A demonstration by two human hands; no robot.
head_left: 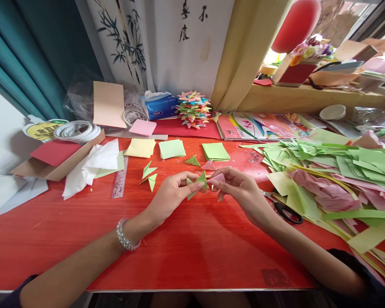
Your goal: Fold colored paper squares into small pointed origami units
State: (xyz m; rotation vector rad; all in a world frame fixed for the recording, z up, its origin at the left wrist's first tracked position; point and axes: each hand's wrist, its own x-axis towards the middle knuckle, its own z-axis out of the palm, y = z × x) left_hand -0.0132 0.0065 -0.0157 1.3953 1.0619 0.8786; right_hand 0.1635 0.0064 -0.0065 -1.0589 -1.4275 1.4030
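Observation:
My left hand [179, 188] pinches a green folded paper piece [201, 179] between thumb and fingers, just above the red table [115, 252]. Close beside it, my right hand [235, 184] is closed on a pink folded paper piece [218, 178]. The two pieces come near each other between the hands; whether they touch I cannot tell. Behind the hands lie a green folded piece [193, 161] and a pink folded piece [208, 166]. Left of my left hand are two more light green folded pieces [150, 181].
Stacks of yellow [140, 147], pale green [172, 149] and green paper squares [215, 151] lie behind. A ruler [119, 182] and a cardboard tray [38, 170] are left. Paper strips [368, 167] and scissors [288, 212] are right. A multicoloured paper model [194, 109] stands at the back.

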